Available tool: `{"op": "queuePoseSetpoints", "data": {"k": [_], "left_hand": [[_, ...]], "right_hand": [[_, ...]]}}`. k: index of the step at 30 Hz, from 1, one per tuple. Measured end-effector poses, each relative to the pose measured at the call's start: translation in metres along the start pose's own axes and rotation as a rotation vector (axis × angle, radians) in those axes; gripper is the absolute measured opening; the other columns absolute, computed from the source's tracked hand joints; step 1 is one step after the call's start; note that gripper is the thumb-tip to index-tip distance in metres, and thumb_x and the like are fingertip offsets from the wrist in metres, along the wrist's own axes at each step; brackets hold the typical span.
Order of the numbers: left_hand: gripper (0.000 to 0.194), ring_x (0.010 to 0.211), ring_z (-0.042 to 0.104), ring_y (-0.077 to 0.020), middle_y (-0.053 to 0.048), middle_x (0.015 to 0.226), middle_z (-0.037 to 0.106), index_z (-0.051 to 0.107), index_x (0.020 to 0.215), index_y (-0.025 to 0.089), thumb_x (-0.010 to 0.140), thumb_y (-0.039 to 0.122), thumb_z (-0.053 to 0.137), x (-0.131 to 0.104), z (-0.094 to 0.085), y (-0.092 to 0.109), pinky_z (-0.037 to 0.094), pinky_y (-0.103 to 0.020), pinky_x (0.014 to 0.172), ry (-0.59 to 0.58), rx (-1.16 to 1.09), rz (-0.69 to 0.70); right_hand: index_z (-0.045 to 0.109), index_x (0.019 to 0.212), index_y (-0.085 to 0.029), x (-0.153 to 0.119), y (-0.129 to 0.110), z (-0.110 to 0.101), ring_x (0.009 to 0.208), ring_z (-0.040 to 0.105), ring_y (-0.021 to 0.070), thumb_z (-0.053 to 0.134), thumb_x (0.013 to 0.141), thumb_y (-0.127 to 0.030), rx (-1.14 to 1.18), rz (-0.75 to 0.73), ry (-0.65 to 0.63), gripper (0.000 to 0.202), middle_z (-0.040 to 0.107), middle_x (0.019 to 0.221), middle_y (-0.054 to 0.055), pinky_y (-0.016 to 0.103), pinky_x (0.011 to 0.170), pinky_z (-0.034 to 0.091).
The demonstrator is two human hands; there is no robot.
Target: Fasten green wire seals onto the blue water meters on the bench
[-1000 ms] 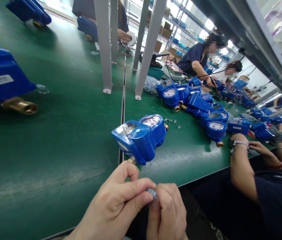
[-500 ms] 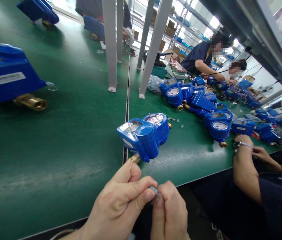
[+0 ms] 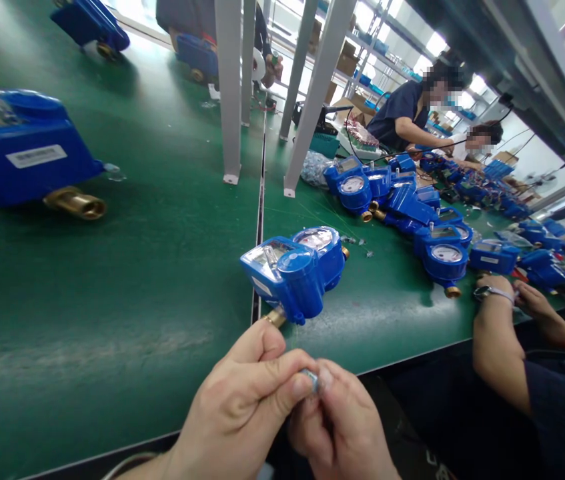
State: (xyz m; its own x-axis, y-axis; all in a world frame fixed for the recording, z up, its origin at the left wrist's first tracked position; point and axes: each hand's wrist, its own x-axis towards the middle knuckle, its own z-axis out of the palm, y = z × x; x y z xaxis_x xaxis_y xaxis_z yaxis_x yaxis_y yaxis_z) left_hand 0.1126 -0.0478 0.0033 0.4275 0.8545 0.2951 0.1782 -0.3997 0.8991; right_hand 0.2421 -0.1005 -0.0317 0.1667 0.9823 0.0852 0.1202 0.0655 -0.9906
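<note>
My left hand (image 3: 242, 393) pinches a small clear, bluish plastic seal (image 3: 311, 381) between thumb and forefinger. From the other side, my right hand (image 3: 345, 420) has its thumb and fingers closed on the same piece, with the fingertips of both hands touching. Most of the seal is hidden by the fingers. Just beyond my left knuckles a blue water meter (image 3: 295, 273) rests on the green table, its brass pipe end (image 3: 275, 317) close to that hand. The meter has a round dial and a display window under clear covers.
Blue water meters (image 3: 402, 197) crowd the table to the right. Another large meter (image 3: 27, 150) stands at left. Grey metal posts (image 3: 229, 100) rise from the green tabletop (image 3: 152, 280). Small clear bits (image 3: 357, 241) lie beyond my meter. A co-worker's arm (image 3: 499, 333) rests at right.
My right hand has turned, its thumb now lying over the top of the small seal. My left hand keeps its pinch. The view has shifted slightly.
</note>
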Motion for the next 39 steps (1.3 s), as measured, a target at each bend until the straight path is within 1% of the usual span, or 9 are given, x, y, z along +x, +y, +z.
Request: {"op": "queuePoseSetpoints", "data": {"k": [5, 10, 15, 19, 24, 29, 31, 35, 39], "left_hand": [[0.020, 0.068, 0.051, -0.0105, 0.000, 0.074, 0.044, 0.068, 0.080, 0.022, 0.090, 0.021, 0.050, -0.001, 0.002, -0.001, 0.046, -0.016, 0.059, 0.029, -0.006, -0.030], [0.025, 0.069, 0.050, -0.0115, 0.000, 0.072, 0.046, 0.069, 0.080, 0.022, 0.091, 0.021, 0.046, -0.001, 0.002, 0.002, 0.046, -0.017, 0.059, 0.033, -0.035, 0.006], [0.021, 0.068, 0.050, -0.0113, 0.001, 0.072, 0.044, 0.067, 0.078, 0.021, 0.090, 0.023, 0.050, -0.002, 0.002, -0.001, 0.046, -0.018, 0.061, 0.038, 0.003, -0.056], [0.022, 0.069, 0.050, -0.0111, 0.001, 0.072, 0.044, 0.065, 0.077, 0.021, 0.091, 0.021, 0.048, -0.002, 0.003, -0.001, 0.045, -0.018, 0.063, 0.013, 0.007, -0.042], [0.024, 0.069, 0.049, -0.0105, 0.001, 0.072, 0.044, 0.064, 0.075, 0.020, 0.092, 0.020, 0.047, -0.001, 0.002, 0.004, 0.044, -0.017, 0.063, 0.018, 0.029, -0.025], [0.031, 0.069, 0.050, -0.0106, 0.000, 0.072, 0.044, 0.062, 0.066, 0.018, 0.092, 0.021, 0.045, -0.001, 0.000, 0.000, 0.045, -0.018, 0.064, 0.015, 0.014, -0.057], [0.029, 0.070, 0.050, -0.0106, 0.000, 0.073, 0.044, 0.064, 0.069, 0.018, 0.092, 0.021, 0.046, -0.001, -0.001, -0.002, 0.045, -0.017, 0.064, 0.035, 0.006, -0.069], [0.022, 0.069, 0.048, -0.0103, 0.001, 0.073, 0.043, 0.065, 0.077, 0.020, 0.091, 0.021, 0.048, 0.000, -0.001, -0.004, 0.043, -0.017, 0.062, 0.077, -0.002, -0.083], [0.024, 0.069, 0.047, -0.0105, 0.002, 0.072, 0.043, 0.065, 0.074, 0.021, 0.092, 0.022, 0.048, 0.000, 0.001, -0.002, 0.041, -0.018, 0.064, 0.060, -0.034, -0.102]], "right_hand": [[0.059, 0.101, -0.020, -0.006, 0.004, 0.002, 0.075, 0.061, 0.0173, 0.046, 0.091, -0.029, -0.501, -0.410, 0.248, 0.018, 0.065, 0.081, 0.006, 0.029, 0.069, 0.048], [0.057, 0.087, -0.022, -0.010, -0.003, 0.000, 0.055, 0.055, 0.0133, 0.036, 0.094, -0.022, -0.545, -0.286, 0.141, 0.021, 0.056, 0.062, 0.000, 0.024, 0.051, 0.043], [0.050, 0.107, -0.015, 0.004, -0.003, 0.000, 0.066, 0.055, 0.0185, 0.044, 0.089, -0.017, -0.791, -0.710, 0.256, 0.018, 0.061, 0.079, 0.008, 0.032, 0.060, 0.044], [0.050, 0.104, -0.012, 0.009, 0.001, -0.008, 0.069, 0.054, 0.0200, 0.047, 0.086, -0.011, -0.894, -0.790, 0.240, 0.019, 0.060, 0.078, 0.010, 0.035, 0.063, 0.043], [0.053, 0.092, -0.015, 0.010, 0.004, -0.011, 0.064, 0.050, 0.0176, 0.042, 0.086, -0.015, -0.713, -0.743, 0.110, 0.013, 0.058, 0.073, 0.006, 0.033, 0.060, 0.039], [0.048, 0.065, -0.019, 0.008, -0.001, 0.003, 0.041, 0.037, 0.0096, 0.023, 0.095, -0.021, -0.204, -0.176, -0.085, 0.039, 0.038, 0.046, -0.005, 0.023, 0.043, 0.035], [0.050, 0.069, -0.019, 0.007, -0.003, 0.006, 0.041, 0.040, 0.0094, 0.024, 0.096, -0.022, -0.218, -0.144, -0.087, 0.037, 0.041, 0.047, -0.005, 0.022, 0.043, 0.036], [0.051, 0.105, -0.014, 0.009, 0.002, -0.002, 0.071, 0.055, 0.0177, 0.049, 0.088, -0.019, -0.686, -0.589, 0.145, 0.018, 0.061, 0.083, 0.007, 0.032, 0.064, 0.045], [0.051, 0.104, -0.011, 0.015, 0.005, -0.011, 0.073, 0.054, 0.0210, 0.050, 0.086, -0.013, -0.995, -0.855, 0.195, 0.018, 0.060, 0.082, 0.011, 0.037, 0.067, 0.043]]}}
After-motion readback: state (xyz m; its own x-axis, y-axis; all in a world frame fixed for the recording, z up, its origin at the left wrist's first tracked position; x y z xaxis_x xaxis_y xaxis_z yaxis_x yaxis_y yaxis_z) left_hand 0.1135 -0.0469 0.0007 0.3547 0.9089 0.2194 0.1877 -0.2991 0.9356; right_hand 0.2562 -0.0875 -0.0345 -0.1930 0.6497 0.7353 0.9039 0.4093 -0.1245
